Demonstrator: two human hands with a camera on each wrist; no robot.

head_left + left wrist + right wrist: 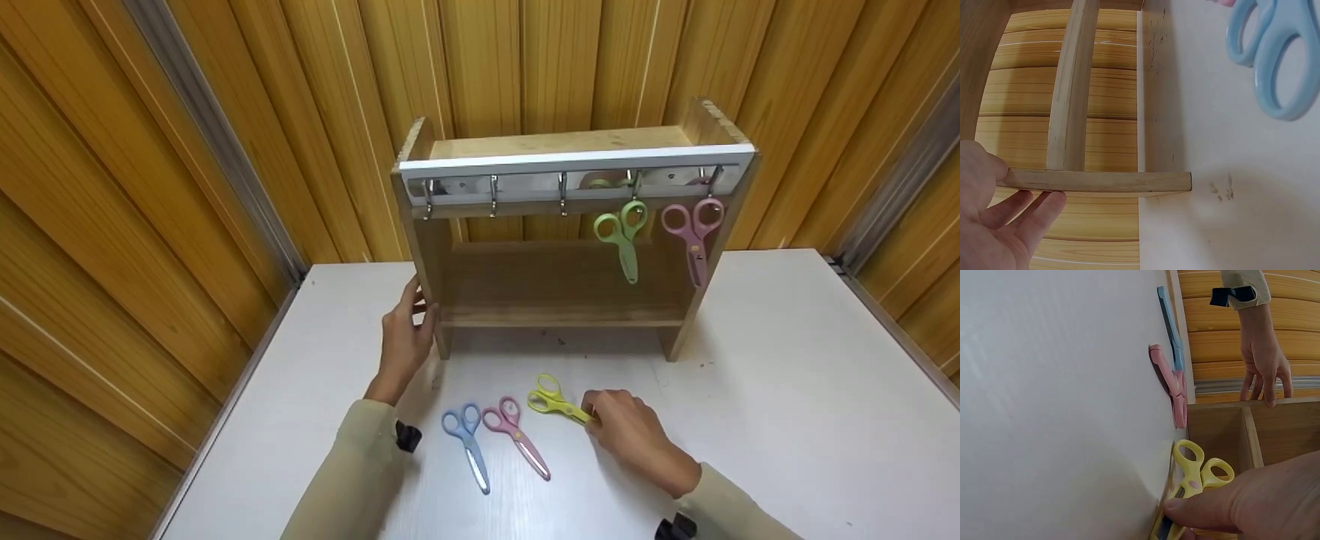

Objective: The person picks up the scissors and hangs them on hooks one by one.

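Yellow scissors (555, 402) are pinched by the blade end in my right hand (628, 429), their handles pointing left, just over the white table. My left hand (406, 339) grips the left side panel of a wooden rack (559, 319); in the left wrist view the thumb lies on one face of the panel and fingers on the other. Blue scissors (467, 442) and pink scissors (517, 437) lie side by side between the hands, blades toward me. Green scissors (625, 236) and another pink pair (694, 232) hang from hooks on the rack's right half.
A metal strip with several hooks (562, 196) runs along the rack's top front; the left hooks carry nothing. The rack stands on the white table (787, 390). Wood-patterned panels (555, 67) rise behind and at both sides.
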